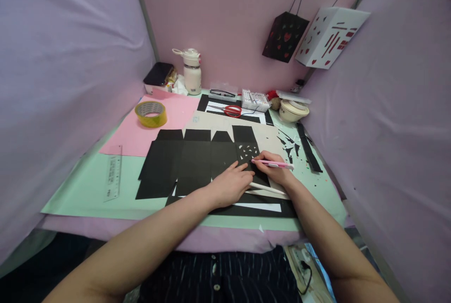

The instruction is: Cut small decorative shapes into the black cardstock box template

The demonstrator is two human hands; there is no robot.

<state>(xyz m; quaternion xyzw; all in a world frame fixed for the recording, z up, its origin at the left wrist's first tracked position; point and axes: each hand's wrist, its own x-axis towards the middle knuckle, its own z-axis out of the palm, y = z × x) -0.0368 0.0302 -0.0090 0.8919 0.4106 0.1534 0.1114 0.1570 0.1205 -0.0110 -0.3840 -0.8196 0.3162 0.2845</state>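
Note:
A black card box template [192, 162] with flaps along its far edge lies flat on the table. Small shapes [248, 151] are cut through its right-hand panel. In my right hand [273, 164] is a slim pink craft knife [278, 164], pinched with its tip down at the panel just below the cut-outs. My left hand [234, 182] rests open on the card to the left of the tip, fingers stretched toward it. By the left fingertips lies a white pen-like stick [266, 187]. More black card [211, 208] with a white strip lies nearest me.
A clear ruler [113, 174] and a yellow tape roll [151, 114] lie left. Red-handled scissors [232, 111], a marker box [255, 101] and a bottle [192, 73] stand or lie behind. Black scraps [291, 145] and a bowl [293, 111] are right. Two paper lanterns [284, 37] hang above.

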